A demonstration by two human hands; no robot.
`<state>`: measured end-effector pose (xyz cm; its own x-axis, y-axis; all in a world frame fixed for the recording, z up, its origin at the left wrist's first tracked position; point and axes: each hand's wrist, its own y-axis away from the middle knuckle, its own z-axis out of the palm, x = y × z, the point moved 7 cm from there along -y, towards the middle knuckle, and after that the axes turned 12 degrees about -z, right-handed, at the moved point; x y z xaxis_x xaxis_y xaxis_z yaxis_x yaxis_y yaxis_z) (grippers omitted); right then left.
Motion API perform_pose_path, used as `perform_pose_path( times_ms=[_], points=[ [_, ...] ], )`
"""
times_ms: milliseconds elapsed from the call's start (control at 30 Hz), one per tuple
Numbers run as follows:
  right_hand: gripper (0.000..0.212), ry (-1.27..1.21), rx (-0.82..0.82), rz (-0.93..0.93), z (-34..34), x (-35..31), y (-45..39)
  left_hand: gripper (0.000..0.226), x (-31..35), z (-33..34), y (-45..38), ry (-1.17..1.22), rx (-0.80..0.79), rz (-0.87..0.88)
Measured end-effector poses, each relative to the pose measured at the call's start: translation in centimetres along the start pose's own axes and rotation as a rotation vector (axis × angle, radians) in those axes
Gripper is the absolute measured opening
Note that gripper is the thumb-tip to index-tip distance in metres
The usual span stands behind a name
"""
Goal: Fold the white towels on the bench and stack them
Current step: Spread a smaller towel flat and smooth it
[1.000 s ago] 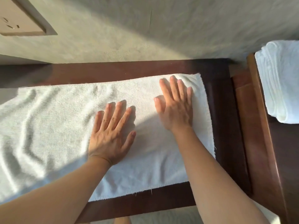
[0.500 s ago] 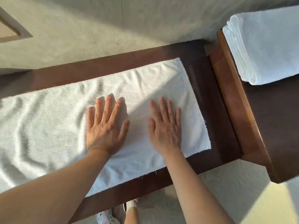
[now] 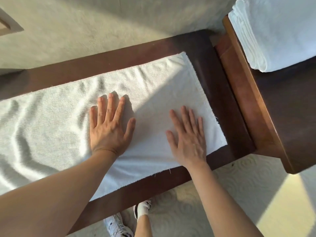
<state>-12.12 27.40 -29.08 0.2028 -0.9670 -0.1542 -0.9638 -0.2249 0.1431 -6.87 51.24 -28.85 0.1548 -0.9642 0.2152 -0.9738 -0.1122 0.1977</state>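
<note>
A long white towel point(image 3: 56, 127) lies spread along the dark wooden bench point(image 3: 220, 93), its right end near the bench's end and its left part wrinkled and running out of view. My left hand point(image 3: 109, 129) presses flat on the towel's middle with fingers straight and spread. My right hand point(image 3: 188, 137) lies flat on the towel near its right edge, fingers straight. A stack of folded white towels point(image 3: 273, 31) sits on a higher wooden surface at the upper right.
The raised brown wooden platform point(image 3: 266, 117) adjoins the bench's right end. Pale patterned carpet point(image 3: 239, 194) covers the floor in front, where my white shoes point(image 3: 118, 224) stand under the bench edge. A pale wall point(image 3: 102, 28) runs behind the bench.
Both hands slid toward me and rightward over the towel, smoothing it. The view swung right, showing more of the folded stack and floor.
</note>
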Motion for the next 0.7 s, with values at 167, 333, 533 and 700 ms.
perform_pose_path(
  times_ms=[167,333,533,700],
  points=[
    [0.07,0.015,-0.017,0.23,-1.6,5.3,2.0,0.071,-0.2,0.0,0.1,-0.027,-0.002,0.0],
    [0.07,-0.049,0.012,-0.061,-1.2,-2.5,-2.1,0.071,0.1,0.0,0.2,-0.022,-0.023,0.0],
    [0.068,0.02,-0.062,0.035,-1.1,3.1,-2.5,0.072,0.0,0.2,0.0,-0.042,-0.026,0.006],
    [0.071,-0.028,0.031,0.066,-2.8,1.1,-6.7,0.073,-0.2,0.4,0.2,-0.05,-0.011,0.007]
  ],
)
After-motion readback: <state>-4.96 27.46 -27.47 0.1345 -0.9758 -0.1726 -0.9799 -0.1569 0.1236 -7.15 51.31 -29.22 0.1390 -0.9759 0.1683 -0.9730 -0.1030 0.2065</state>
